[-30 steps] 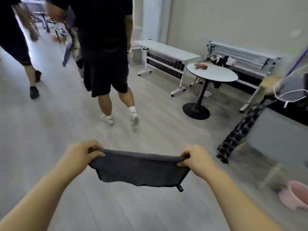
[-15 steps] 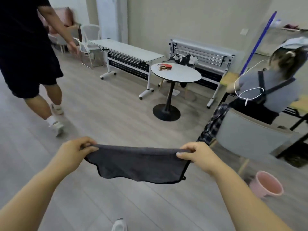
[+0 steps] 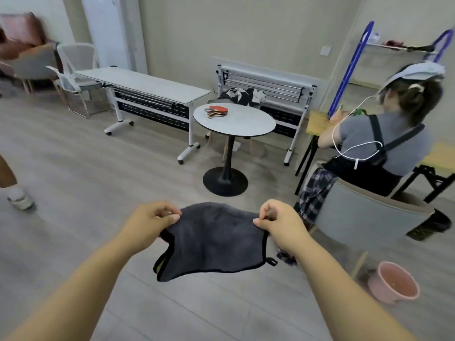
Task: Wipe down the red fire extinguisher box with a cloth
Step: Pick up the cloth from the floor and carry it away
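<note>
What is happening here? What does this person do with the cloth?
A person holds a dark cloth in the air, the left hand and the right hand each pinching an upper corner. No red box is in view, so wiping has not begun. Ahead stands a round table with paddles; another person sits to the right.

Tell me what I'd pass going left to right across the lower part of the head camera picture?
left hand → dark cloth → right hand → pink bucket
</note>
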`<action>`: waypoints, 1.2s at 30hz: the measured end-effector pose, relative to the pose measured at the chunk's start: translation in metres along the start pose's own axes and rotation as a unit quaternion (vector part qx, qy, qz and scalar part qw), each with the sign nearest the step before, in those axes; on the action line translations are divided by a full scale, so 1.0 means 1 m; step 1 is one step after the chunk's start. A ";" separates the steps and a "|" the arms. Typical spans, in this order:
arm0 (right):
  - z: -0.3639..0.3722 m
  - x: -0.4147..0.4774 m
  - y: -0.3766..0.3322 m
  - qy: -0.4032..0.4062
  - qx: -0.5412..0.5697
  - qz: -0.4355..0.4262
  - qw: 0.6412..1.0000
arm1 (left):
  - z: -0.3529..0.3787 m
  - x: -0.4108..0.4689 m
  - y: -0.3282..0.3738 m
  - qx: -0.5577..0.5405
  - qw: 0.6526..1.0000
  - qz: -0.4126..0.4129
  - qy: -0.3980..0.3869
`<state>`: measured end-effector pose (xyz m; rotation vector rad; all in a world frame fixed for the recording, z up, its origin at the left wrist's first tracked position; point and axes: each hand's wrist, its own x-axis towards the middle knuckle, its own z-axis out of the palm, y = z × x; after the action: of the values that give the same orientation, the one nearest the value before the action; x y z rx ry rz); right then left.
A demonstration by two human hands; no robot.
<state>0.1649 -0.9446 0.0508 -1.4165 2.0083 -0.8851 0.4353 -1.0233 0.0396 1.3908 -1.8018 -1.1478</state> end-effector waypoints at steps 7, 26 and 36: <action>0.010 0.082 -0.032 -0.113 -0.086 -0.059 0.988 | 0.031 0.095 0.032 -0.066 0.993 0.005 -0.102; -0.044 0.394 -0.018 -0.106 -0.024 -0.126 0.986 | 0.079 0.415 0.058 0.218 0.957 0.112 -0.158; -0.058 0.548 -0.006 -0.045 0.016 -0.082 0.995 | 0.068 0.571 0.056 0.301 0.931 0.136 -0.158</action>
<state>-0.0463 -1.4538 0.0680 -1.5919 1.8235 -0.9022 0.1896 -1.5460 0.0267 1.2475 -2.6416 -0.7250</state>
